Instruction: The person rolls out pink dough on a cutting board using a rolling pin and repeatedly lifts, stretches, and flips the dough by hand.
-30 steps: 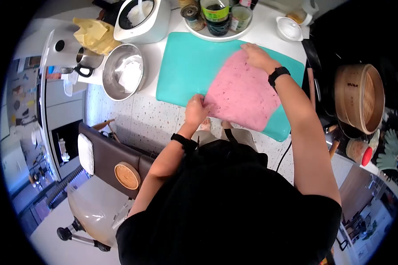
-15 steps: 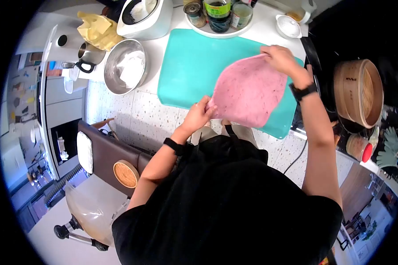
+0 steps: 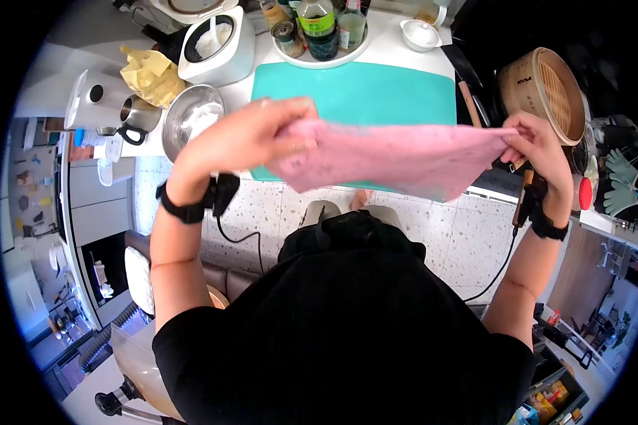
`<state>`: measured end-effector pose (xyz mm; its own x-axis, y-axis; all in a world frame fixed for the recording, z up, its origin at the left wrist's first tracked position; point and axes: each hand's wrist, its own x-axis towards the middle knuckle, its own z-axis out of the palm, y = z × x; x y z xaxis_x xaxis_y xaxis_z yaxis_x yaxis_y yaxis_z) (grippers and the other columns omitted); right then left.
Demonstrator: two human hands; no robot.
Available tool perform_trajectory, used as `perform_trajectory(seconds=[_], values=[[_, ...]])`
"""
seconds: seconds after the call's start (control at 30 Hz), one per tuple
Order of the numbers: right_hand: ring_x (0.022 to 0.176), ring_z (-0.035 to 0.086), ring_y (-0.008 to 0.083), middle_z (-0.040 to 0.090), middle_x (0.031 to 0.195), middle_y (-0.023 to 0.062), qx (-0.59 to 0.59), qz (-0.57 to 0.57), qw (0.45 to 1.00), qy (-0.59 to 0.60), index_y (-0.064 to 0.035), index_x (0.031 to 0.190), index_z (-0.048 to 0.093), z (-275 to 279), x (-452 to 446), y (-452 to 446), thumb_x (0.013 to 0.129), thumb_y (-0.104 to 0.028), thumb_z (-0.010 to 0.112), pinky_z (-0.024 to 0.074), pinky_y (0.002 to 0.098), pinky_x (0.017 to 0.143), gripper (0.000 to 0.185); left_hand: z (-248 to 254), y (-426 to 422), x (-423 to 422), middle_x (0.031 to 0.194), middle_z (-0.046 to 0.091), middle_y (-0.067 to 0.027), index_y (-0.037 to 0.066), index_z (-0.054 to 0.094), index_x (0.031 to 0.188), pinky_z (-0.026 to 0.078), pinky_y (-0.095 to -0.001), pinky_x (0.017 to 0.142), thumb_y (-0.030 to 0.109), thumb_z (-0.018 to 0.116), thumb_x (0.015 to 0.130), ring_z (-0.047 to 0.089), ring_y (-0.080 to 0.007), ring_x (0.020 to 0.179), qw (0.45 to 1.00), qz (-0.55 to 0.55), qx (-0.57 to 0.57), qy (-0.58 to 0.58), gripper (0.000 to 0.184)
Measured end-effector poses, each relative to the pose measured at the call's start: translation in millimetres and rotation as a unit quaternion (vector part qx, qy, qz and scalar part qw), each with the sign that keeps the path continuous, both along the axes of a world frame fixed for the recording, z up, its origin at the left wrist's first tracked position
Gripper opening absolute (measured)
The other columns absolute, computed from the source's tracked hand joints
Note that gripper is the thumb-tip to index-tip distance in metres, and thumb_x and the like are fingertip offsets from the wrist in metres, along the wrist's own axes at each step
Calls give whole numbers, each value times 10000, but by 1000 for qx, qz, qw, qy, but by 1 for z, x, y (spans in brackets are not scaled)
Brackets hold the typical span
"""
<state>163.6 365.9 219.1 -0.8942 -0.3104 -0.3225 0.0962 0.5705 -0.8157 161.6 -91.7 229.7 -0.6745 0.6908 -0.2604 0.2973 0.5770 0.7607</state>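
Two pinched hands hold one pink sheet stretched between them: it lies to the right of the left grip and to the left of the right grip, its long axis running sideways from one to the other. Thumb and fingers of the right grip are closed on the sheet's upper right corner; the left grip, blurred, has its thumb and fingers around the left end. Neither hand is nearer, since each has an end. Between the two, the sheet appears raised over the near part of a teal mat, which lies on the white desk; whether its lower edge touches anything I cannot tell. Just beyond the left grip stands a steel bowl with something white inside, and farther beyond it a rice cooker holding white contents and a pale scoop. A steel mug stands left of the bowl. Past the mat, between the directions of both grips, a round tray carries jars and bottles. Just beyond the right grip is a bamboo steamer, its slatted rack showing within.
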Motion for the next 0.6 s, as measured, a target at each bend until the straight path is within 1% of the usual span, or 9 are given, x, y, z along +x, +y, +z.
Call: perform_trajectory(seconds=[0.07, 0.13, 0.23, 0.37, 0.4, 0.43, 0.5, 0.57, 0.6], values=[[652, 652, 68, 654, 785, 13, -7, 7, 1000, 12, -14, 959, 608, -12, -13, 1, 973, -87, 609, 494, 188, 561, 75, -7, 0, -26, 719, 623, -143, 66, 561, 1019, 470, -387, 596, 304, 656, 954, 636, -291, 666, 999, -4, -14, 38, 264], [676, 677, 80, 661, 807, 27, -7, 35, 999, 31, -20, 1000, 612, -30, -33, 7, 996, -118, 600, 520, 181, 574, 98, -31, -1, -48, 747, 628, -160, 61, 564, 1040, 479, -414, 633, 267, 657, 951, 629, -335, 705, 982, 3, -36, 188, 243], [694, 679, 74, 663, 844, 25, -5, -11, 998, 54, -14, 1007, 613, -21, -39, -4, 1005, -119, 590, 524, 177, 604, 107, -34, 5, -62, 786, 640, -182, 67, 568, 1066, 483, -438, 669, 241, 648, 950, 623, -374, 754, 962, 63, -11, 264, 224], [727, 666, 68, 655, 819, 10, -45, -32, 994, 94, -12, 1005, 619, -27, -21, -3, 1000, -97, 582, 516, 192, 634, 92, -19, 2, -46, 835, 681, -149, 80, 546, 1023, 501, -465, 655, 231, 629, 952, 644, -403, 741, 940, 69, -65, 328, 186], [765, 669, 80, 656, 830, 16, -20, -45, 990, 129, -6, 1008, 623, -36, -10, -4, 994, -84, 583, 522, 213, 673, 88, -28, 3, -35, 773, 668, -125, 98, 546, 993, 517, -449, 620, 179, 629, 923, 661, -355, 692, 910, 53, -54, 409, 135], [802, 671, 93, 657, 840, 22, 5, -57, 985, 163, 0, 1010, 627, -47, 3, -6, 987, -71, 585, 529, 235, 712, 86, -40, 4, -24, 773, 668, -125, 98, 546, 993, 517, -449, 620, 179, 629, 923, 661, -355, 692, 911, 51, -53, 405, 135], [818, 652, 117, 687, 873, 43, 31, -59, 985, 159, 26, 1027, 640, -78, 28, -11, 953, -37, 621, 512, 262, 743, 99, -72, 5, -4, 742, 645, -99, 122, 557, 995, 532, -410, 597, 133, 627, 883, 670, -292, 661, 874, 3, -134, 467, 133], [845, 659, 141, 718, 946, 95, 60, -66, 978, 189, 13, 1054, 657, -140, 51, -13, 922, -17, 640, 514, 269, 766, 136, -116, 9, 20, 781, 636, -73, 130, 572, 1013, 536, -379, 570, 101, 619, 849, 674, -237, 670, 877, -37, -175, 446, 173], [917, 677, 188, 718, 1064, 131, 28, -78, 983, 161, 5, 1071, 662, -171, 63, -19, 915, 5, 621, 526, 299, 817, 161, -151, 10, 34, 878, 659, -98, 122, 586, 1080, 552, -393, 622, 128, 632, 861, 688, -263, 752, 901, -32, -188, 388, 224]])
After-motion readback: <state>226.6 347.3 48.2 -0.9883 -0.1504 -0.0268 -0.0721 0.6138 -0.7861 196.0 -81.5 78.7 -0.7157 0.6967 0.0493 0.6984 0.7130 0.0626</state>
